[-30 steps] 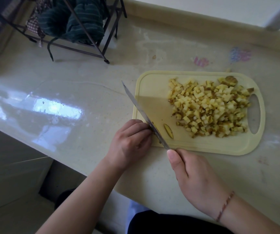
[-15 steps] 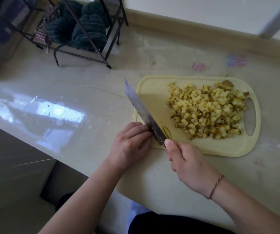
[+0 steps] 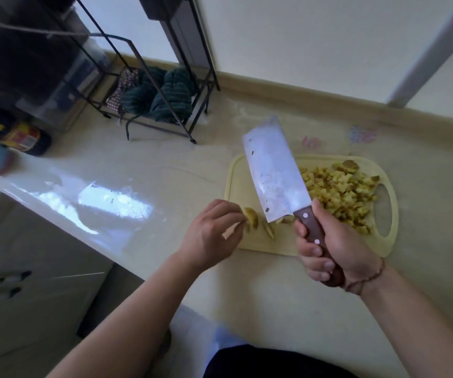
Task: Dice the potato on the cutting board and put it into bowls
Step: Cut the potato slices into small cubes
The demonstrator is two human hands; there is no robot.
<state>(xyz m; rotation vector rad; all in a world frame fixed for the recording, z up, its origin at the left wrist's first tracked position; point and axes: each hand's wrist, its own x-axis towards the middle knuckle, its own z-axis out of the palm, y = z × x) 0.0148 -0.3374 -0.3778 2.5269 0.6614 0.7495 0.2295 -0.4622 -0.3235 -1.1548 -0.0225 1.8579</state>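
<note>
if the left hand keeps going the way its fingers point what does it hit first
Probably the potato slice right at the fingertips of the left hand, on the near corner of the cutting board. Beyond it lies another slice, then the cleaver. Depth is unclear.

Bare counter (image 3: 138,165) lies between wire rack (image 3: 149,85) and cutting board (image 3: 236,181).

My count of what lies before me

I see one cutting board (image 3: 236,184), one cleaver (image 3: 274,175), and one heap of potato dice (image 3: 340,195), too many and too small to number. Near the board's front edge lie two potato slivers: one (image 3: 251,218) at my left hand (image 3: 211,236), another (image 3: 269,230) just beside it. My right hand (image 3: 329,249) makes two hands. One wire rack (image 3: 149,77) stands behind, and one jar (image 3: 26,139).
</note>
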